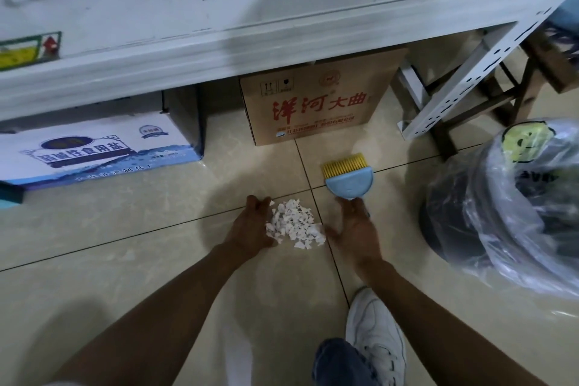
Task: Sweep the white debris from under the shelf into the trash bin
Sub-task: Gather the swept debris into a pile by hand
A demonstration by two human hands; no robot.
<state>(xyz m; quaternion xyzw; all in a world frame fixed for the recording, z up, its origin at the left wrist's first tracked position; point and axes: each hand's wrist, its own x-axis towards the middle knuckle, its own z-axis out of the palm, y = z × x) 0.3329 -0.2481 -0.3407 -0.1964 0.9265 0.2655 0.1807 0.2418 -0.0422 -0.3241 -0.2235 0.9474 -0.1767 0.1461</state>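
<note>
- Nearest to us, a white leather-look sneaker [376,335] is planted on the floor, with a fold of blue denim just near of it.
- The floor [125,229] is glossy beige tile, smooth, cut by thin dark grout lines; one line runs right under the pile.
- Both bare forearms reach forward, and between them sits the white debris [294,224]: a loose heap of small, jagged, flaky chips, out on open tile, near of the shelf edge.
- The left hand [250,223] cups the pile's left side, fingers curled, touching the chips, gripping nothing solid.
- The right hand [355,229] is wrapped around the handle of a small brush [346,177]; thumb splayed toward the heap.
- That brush has a smooth, rounded, pale blue plastic body and a short fan of stiff yellow bristles pointing far.
- To the right, the trash bin [501,207]: round, dark, lined with a crinkly clear plastic bag that spills over its rim. Clear tile lies between it and the brush.
- Farther on, a brown cardboard box [316,104] with red characters, and left of it a white and blue printed carton [94,147], a narrow gap between them.
- Overhead, the shelf [188,50]: pale painted metal, scuffed, with a perforated upright at far right.
</note>
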